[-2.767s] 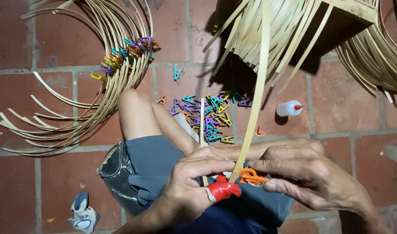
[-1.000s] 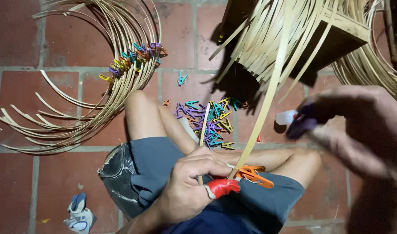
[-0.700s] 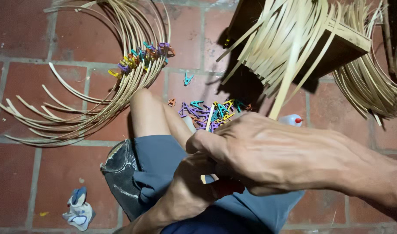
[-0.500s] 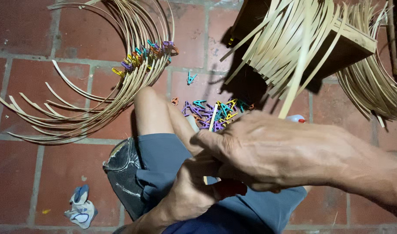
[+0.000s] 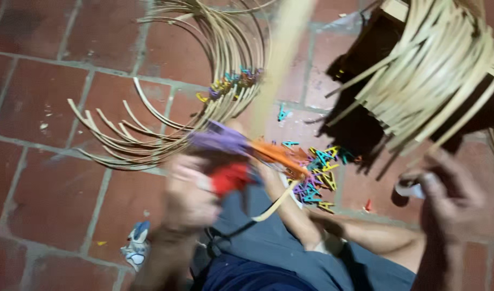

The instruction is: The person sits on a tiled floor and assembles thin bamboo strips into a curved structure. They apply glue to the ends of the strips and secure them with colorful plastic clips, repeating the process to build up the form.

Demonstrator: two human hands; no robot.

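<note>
left hand point(image 5: 190, 196): blurred, clenched on a long pale cane strip point(image 5: 282, 59) with red point(image 5: 230, 177), purple point(image 5: 221, 139) and orange point(image 5: 276, 155) clips pinned just above the knuckles.
right hand point(image 5: 451, 199): apart to the side, fingers curled near a small white bottle point(image 5: 409, 189); grasp not readable.
clip pile point(image 5: 314, 175): on brick floor beyond the left hand.
risk: strip slipping or clips springing off, judged from one-handed hold.
risk: bottle tipping if knocked.
</note>
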